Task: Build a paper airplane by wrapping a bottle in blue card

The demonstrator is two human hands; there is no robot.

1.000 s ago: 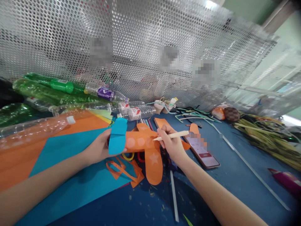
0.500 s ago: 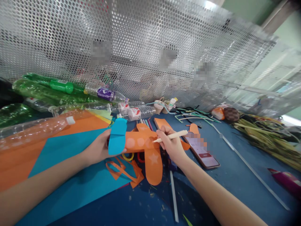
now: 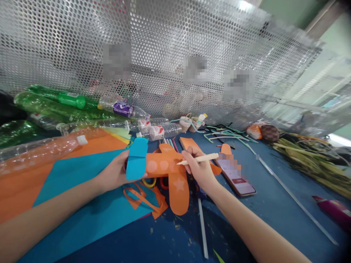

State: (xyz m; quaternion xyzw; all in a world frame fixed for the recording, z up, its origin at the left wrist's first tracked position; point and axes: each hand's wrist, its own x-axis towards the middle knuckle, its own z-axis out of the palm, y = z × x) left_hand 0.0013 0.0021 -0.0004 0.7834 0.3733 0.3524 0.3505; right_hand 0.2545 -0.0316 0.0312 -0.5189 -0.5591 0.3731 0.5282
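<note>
I am holding an orange paper plane (image 3: 167, 166) above the blue table (image 3: 274, 204), roughly in the middle of my view. My left hand (image 3: 116, 171) is gripping its rear end, fingers curled around the body just beside the blue paper tail (image 3: 136, 157), which is standing up across the fuselage. My right hand (image 3: 199, 166) is pinching a pale wooden stick (image 3: 199, 159) like a pencil — thumb and fingers closed tight on it, its tip touching the orange body near the front. The near wing (image 3: 178, 191), marked with a faint star, is hanging down toward me.

Under the plane, orange paper scraps (image 3: 145, 201) are lying on a big blue sheet (image 3: 90, 204), which is overlapping an orange sheet (image 3: 33, 175) to my left. A phone (image 3: 237, 177) is lying just to the right of my right hand, and a white straw (image 3: 203, 226) is resting on the table below my wrist. Along the back, green bottles (image 3: 55, 104) and clear bottles (image 3: 161, 129) are lying on their sides against a perforated metal screen (image 3: 164, 47). Further right, green strips (image 3: 219, 133) and a bundle of dried stalks (image 3: 309, 159) are spreading across the table — well apart from my hands.
</note>
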